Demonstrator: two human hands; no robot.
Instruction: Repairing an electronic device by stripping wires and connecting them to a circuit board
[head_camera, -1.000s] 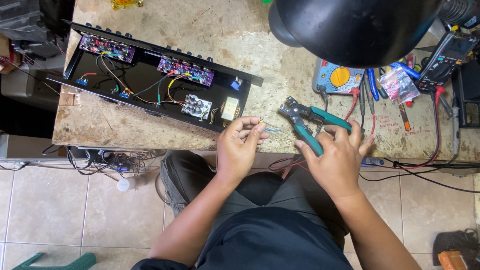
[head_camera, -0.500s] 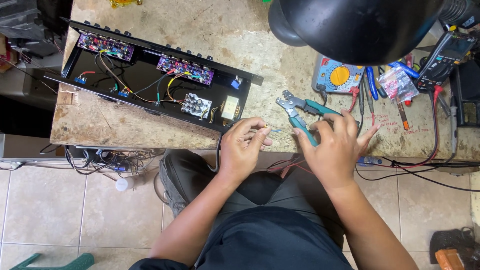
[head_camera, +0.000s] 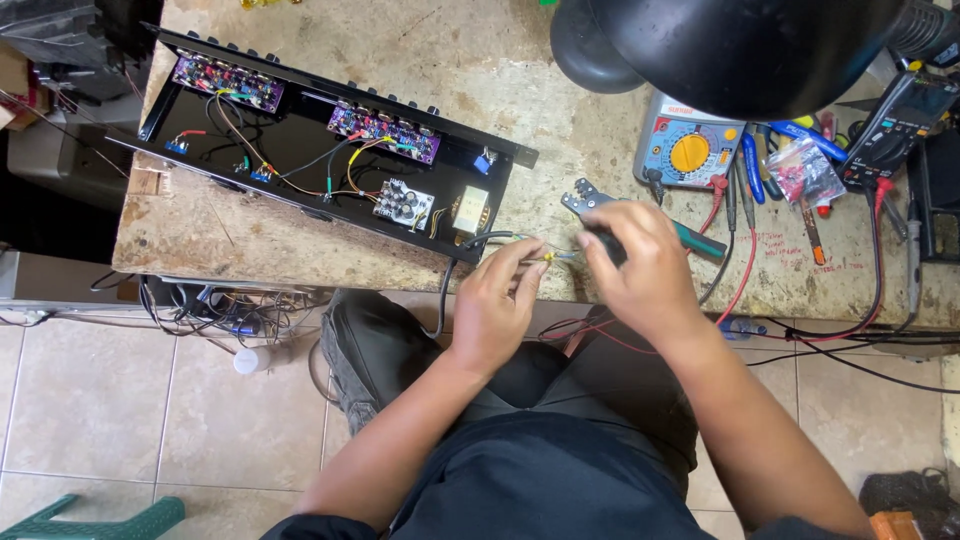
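A second ago I held the wire stripper up in my right hand; now it lies on the tabletop beneath that hand. My left hand pinches the thin wires, right fingertips closing on their ends.

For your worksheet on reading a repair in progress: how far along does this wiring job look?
Done: the chassis lies open, its boards wired inside. In hand: the left hand pinches thin wires from the black cable; the right hand holds the stripper at them. Left: the wire ends hang unconnected, and no cover is on.
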